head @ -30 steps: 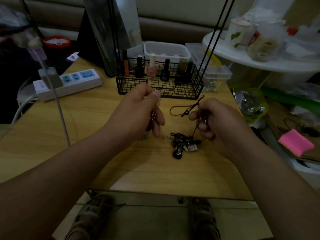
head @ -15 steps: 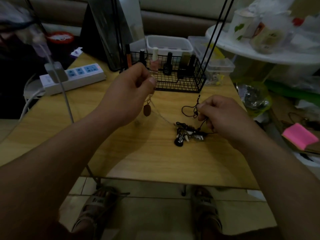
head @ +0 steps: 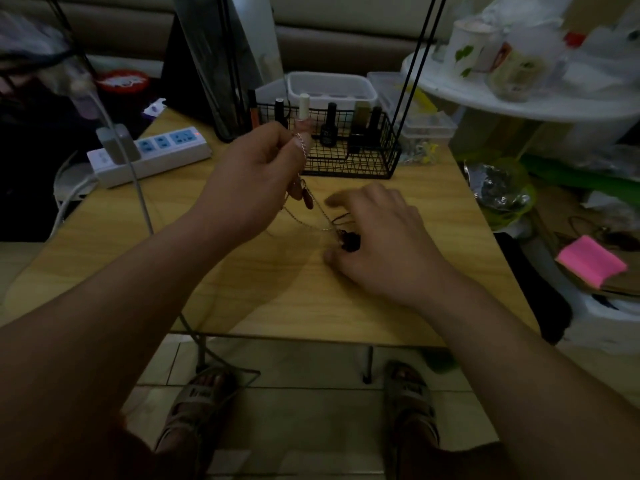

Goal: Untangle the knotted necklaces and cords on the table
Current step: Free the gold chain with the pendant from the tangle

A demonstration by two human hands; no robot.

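Nearest, a pair of sandals [head: 195, 400] rests on the tiled floor under the near edge of the wooden table [head: 311, 306].

On the table, the right hand [head: 384, 244] no longer pinches the dark cord [head: 341, 219] as it did half a second ago. It has dropped low over the tangle [head: 349, 241], palm down, with the fingers loosely spread and the thumb tip at the tabletop on the tangle's near side. The hand is smeared by motion, so I cannot tell whether any finger touches the knot. The tangle lies in much the same spot near the table's middle, half hidden beneath that hand, with a loop of the cord showing on its far side.

To the left and higher, the left hand [head: 252, 181] stays raised as before, thumb and forefinger pinching the silver chain [head: 304, 150]. The chain hangs down past a reddish oval pendant [head: 307, 201] and slopes right to the tangle.

Farther off, a black wire basket [head: 349, 164] holds nail polish bottles [head: 328, 126]. A white power strip [head: 152, 154] lies at the far left, and a white plastic tub [head: 330, 88] stands behind the basket.
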